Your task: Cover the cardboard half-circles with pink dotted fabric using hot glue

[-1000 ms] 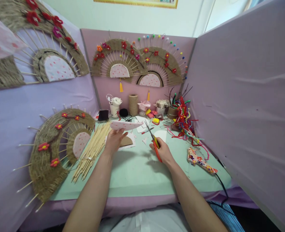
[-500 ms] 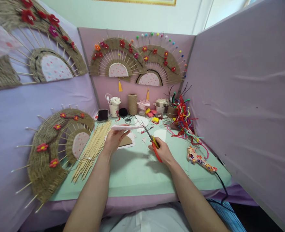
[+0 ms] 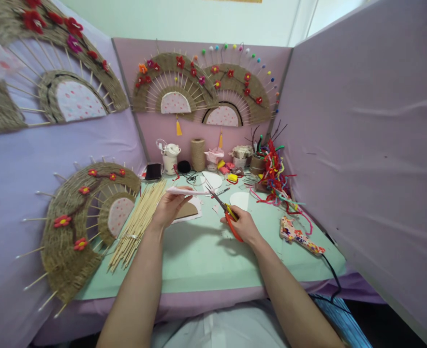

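Pinched in my left hand [image 3: 169,208] is a thin pale pink-and-white piece [image 3: 186,191], seen nearly edge-on above the table, so I cannot tell whether it is cloth or paper. My right hand [image 3: 244,225] grips scissors [image 3: 231,215] with orange and yellow handles. Their blades point up and left, and the tips are at the right end of the pale piece. Under my left hand lies a brown cardboard half-disc [image 3: 187,210] on a white sheet. A white rounded cutout [image 3: 240,200] rests behind my right hand.
A bundle of thin sticks [image 3: 137,224] lies left, beside a twine-wrapped fan [image 3: 77,227]. At right are a flowered glue gun [image 3: 300,236] with its cord and a heap of pipe cleaners [image 3: 273,169]. A twine spool [image 3: 198,154] stands at the back.
The view has shifted slightly. The scissors and the pale piece stay close together, with the blade tips a little further left. Both hands keep their hold.
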Motion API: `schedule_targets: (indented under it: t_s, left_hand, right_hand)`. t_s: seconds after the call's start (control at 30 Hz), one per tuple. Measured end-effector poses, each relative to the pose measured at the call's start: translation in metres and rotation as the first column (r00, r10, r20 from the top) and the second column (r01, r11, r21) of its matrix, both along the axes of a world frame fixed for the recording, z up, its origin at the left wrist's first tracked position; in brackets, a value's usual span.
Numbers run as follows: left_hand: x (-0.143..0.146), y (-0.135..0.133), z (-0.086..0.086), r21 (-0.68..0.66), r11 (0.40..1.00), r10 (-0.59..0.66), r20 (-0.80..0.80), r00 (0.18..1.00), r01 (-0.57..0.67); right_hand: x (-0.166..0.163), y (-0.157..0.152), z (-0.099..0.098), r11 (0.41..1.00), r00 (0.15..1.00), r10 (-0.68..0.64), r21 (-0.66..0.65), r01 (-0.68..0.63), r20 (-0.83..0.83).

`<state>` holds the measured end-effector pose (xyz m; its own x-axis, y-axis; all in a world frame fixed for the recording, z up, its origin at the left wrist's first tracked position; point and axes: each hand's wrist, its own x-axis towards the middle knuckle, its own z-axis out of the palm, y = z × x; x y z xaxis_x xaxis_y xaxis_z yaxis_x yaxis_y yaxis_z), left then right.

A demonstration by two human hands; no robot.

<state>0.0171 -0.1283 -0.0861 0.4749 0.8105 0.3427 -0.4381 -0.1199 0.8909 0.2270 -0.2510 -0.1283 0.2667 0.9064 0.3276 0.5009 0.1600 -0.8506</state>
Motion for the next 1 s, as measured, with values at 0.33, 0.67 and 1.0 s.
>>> schedule_targets:
  t_s: [0.33, 0.67, 1.0]
  left_hand:
    - [-0.0034, 0.0051, -0.0038, -0.036, 0.999, 0.013, 0.013, 1.0, -0.012]
    - [-0.0038, 0.0048, -0.0036, -0.036, 0.999, 0.026, -0.001, 1.0, -0.026]
    - [-0.0079, 0.0039, -0.0008, -0.038, 0.999, 0.032, -0.04, 0.999, -0.034]
  right_hand:
    - [0.0008, -0.0016, -0.0006, 1.0, 1.0, 0.001, -0.018, -0.001, 0.013]
    - [0.0027, -0.0011, -0.0038, 0.999, 0.998, 0.01, -0.035, -0.007, 0.065]
    - [0.005, -0.0031, -0.0036, 0.997, 0.996, 0.014, -0.083, -0.007, 0.089]
